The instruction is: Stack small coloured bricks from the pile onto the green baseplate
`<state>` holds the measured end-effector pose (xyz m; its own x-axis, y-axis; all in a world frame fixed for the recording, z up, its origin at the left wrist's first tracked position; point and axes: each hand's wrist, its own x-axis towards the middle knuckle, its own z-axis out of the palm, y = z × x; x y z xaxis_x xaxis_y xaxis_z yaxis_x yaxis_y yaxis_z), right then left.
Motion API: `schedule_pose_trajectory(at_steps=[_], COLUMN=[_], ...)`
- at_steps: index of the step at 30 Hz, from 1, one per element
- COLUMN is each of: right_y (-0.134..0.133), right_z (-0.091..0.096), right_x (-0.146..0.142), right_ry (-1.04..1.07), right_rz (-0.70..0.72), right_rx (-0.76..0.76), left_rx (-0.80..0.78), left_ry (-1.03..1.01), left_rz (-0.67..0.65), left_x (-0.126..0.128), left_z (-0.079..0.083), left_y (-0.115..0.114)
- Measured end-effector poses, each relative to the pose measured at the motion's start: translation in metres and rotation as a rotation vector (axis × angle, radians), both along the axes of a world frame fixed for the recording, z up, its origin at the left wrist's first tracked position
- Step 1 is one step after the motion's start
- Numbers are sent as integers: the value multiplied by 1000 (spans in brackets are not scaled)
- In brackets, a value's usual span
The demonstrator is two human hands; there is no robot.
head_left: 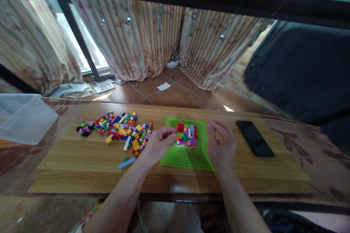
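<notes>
Forearms [125, 189] frame stacked bricks [187, 137], left fingers [166, 130] and right fingers [223, 131] narrow, their hold unclear, papers [104, 87] illegible.

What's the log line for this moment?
left hand: at brick build; right hand: at green baseplate's right edge; loose bricks: left; phone: right

Daylight glares through the window [94, 52] to my left; sunlit patches fleck the floor [175, 98]; my view stretches at its edges.
</notes>
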<state>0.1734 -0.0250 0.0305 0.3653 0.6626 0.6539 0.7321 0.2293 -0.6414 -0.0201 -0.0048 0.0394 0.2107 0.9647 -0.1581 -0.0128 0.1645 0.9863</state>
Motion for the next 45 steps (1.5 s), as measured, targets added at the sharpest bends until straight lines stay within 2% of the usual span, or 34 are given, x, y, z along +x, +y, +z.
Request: schedule_pose_trajectory(at_steps=[2, 5, 8, 11, 14, 16, 22, 25, 28, 30, 38, 45], right_y=[0, -5, -13, -20, -25, -27, -32, -30, -27, -26, -38, -38], right_z=[5, 9, 9, 4, -4, -11, -28, -33, -33, -32, -33, -40], right_x=[-1, -12, -31, -51, -68, -78, -99, -105, -111, -115, -148, -164], right_ry=[51, 68, 66, 42, -77, -178, -292, -301, -302, -303, -352, -450], right_rz=[-34, 13, 157, 350, 540, 608, 662, 624, 567, 576, 774, 713], right_rx=[40, 44, 11, -85, -198, -255, -311, -330, -348, -345, -285, -315], left_rx=[-16, 20, 68, 104, 127, 124, 109, 89, 78, 72, 40, 21], left_ry=[-50, -127, -202, -264, -303, -328, -424, -445, -477, -501, -542, -571], left_rz=[94, 243, 377, 493, 573, 605, 639, 648, 646, 641, 655, 643], left_x=[-3, -11, -22, -37, -52, -61, -75, -79, -81, -82, -87, -91], left_z=[6, 12, 16, 19, 22, 23, 26, 28, 29, 29, 32, 31], left_y=[3, 8, 12, 16, 19, 20, 19, 17, 16, 16, 15, 14])
